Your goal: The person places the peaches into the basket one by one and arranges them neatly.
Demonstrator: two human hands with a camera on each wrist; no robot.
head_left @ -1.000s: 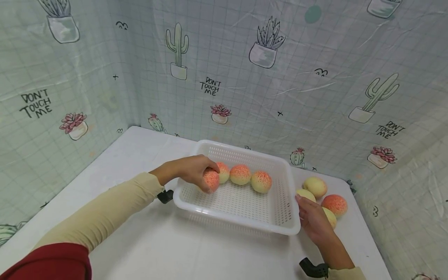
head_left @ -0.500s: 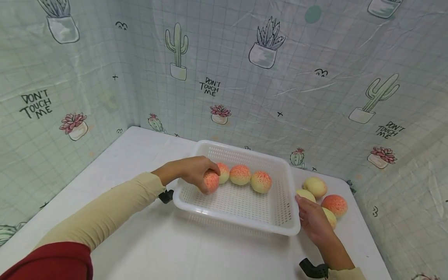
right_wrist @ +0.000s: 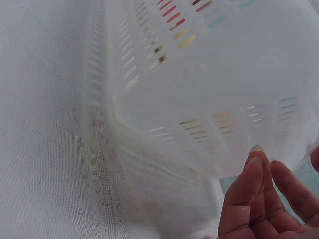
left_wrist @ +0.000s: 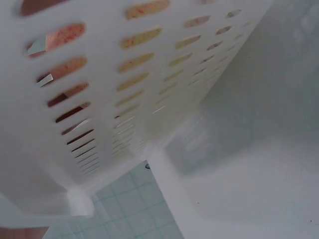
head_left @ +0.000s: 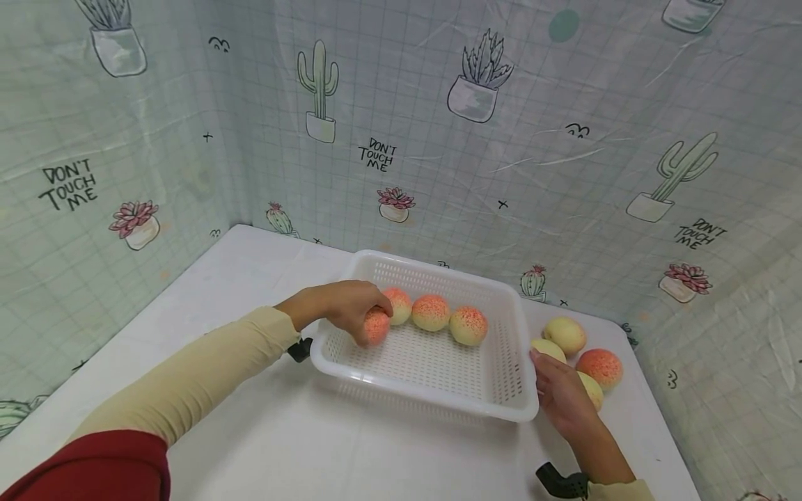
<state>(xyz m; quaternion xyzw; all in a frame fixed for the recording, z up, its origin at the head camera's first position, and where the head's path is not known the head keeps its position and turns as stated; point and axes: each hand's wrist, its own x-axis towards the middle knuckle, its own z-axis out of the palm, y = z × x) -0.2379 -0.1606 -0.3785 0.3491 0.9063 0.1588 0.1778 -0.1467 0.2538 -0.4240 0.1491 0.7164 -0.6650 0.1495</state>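
In the head view my left hand (head_left: pixel 352 306) reaches over the left rim of a white plastic basket (head_left: pixel 426 407) and grips a red-speckled peach (head_left: pixel 376 327) inside it. Several peaches are in the basket; beside the gripped one sit a second peach (head_left: pixel 398 306), a third (head_left: pixel 430 312) and another (head_left: pixel 468 325). My right hand (head_left: pixel 564 393) holds the basket's right rim, its fingers (right_wrist: pixel 244 199) against the outside of the end wall in the right wrist view. The left wrist view shows only the slotted basket wall (left_wrist: pixel 104 30), with peach colours behind it; the left fingers are mostly hidden.
On the white table (head_left: pixel 282 431), right of the basket, lie a red peach (head_left: pixel 599 368) and several yellow ones, including a yellow peach (head_left: pixel 565 335) at the back. A printed cactus curtain (head_left: pixel 426 160) surrounds the table's back and sides.
My left hand and its peach have shifted very slightly left and down within the basket, uncovering more of the neighbouring peach. The right hand and basket have stayed put.
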